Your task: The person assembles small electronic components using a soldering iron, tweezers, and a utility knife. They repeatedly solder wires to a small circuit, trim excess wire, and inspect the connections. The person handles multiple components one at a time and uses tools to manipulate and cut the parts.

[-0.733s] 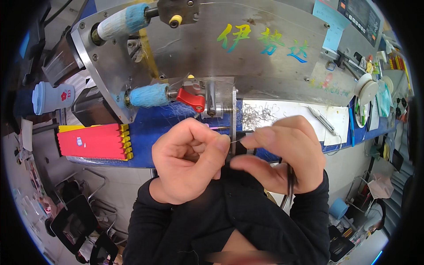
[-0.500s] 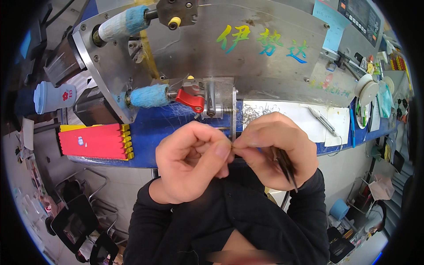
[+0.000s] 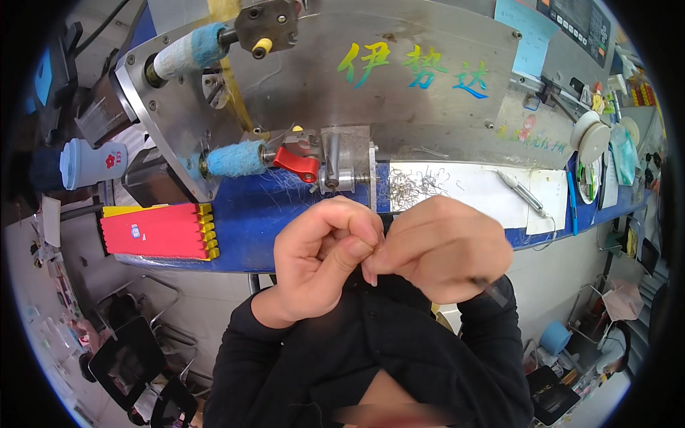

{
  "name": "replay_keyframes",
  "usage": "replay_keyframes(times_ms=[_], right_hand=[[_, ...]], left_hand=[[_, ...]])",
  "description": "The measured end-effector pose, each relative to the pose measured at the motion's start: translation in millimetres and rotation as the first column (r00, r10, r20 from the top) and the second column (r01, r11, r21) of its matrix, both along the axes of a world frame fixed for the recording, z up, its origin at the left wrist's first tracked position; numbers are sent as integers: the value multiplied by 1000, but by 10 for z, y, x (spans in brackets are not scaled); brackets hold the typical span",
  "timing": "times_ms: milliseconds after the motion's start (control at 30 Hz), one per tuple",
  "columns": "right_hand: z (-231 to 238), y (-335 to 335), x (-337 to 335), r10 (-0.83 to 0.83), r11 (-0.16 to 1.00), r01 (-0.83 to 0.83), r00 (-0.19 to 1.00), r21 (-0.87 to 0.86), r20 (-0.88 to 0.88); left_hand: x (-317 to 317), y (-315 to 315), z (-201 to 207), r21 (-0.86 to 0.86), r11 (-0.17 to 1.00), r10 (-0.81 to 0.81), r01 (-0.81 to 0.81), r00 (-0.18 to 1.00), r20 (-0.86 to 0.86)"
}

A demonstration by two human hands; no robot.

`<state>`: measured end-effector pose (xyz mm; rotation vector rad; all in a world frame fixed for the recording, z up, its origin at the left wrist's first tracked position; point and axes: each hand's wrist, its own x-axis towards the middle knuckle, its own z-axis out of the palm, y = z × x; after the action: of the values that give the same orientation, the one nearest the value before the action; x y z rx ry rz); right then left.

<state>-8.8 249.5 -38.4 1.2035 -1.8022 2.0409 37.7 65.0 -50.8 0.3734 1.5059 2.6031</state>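
My left hand [image 3: 317,260] is closed in a pinch, thumb against the forefinger. Its fingertips meet those of my right hand [image 3: 446,250], also closed, in front of the metal machine [image 3: 399,107]. What the left fingers pinch is hidden or too small to make out. Tucked in the right hand is a dark pointed tool [image 3: 491,291], its end sticking out by the wrist and blurred. Beyond the hands, many small metal hooks [image 3: 421,182] lie on white paper [image 3: 485,200]. A red lever [image 3: 296,164] on the machine sits just past my left hand.
Blue-wrapped rollers [image 3: 235,158] jut from the machine's left side. Red and yellow notched boards [image 3: 157,232] lie at the left on the blue table [image 3: 246,246], near a light-blue cup [image 3: 93,164]. To the right are a silver pen-shaped tool [image 3: 521,192], a blue pen [image 3: 572,203] and white spools [image 3: 591,135].
My right hand has turned over, its back now facing up, and the dark tool swung outward. My left hand shifted slightly right; the fingertips stay together. The whole view shifted a little.
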Motion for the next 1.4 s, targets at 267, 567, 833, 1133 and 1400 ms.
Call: replay_keyframes(times_ms=[267,567,833,1133,1400], right_hand=[[35,-102,291,-76,971,173,878,-165,473],[-49,-158,278,96,914,102,886,-392,453],[-95,-257,414,-106,946,230,886,-228,452],[-81,-191,434,-219,946,291,898,-143,382],[-232,-199,511,-60,985,111,939,-134,337]], left_hand=[[27,35,-18,-71,995,69,-72,996,-52],[78,120,-15,26,999,17,-20,992,128],[113,211,-48,127,990,49,-56,997,63],[173,167,-136,172,985,3,-11,999,50],[173,227,-173,196,979,53,-61,998,46]])
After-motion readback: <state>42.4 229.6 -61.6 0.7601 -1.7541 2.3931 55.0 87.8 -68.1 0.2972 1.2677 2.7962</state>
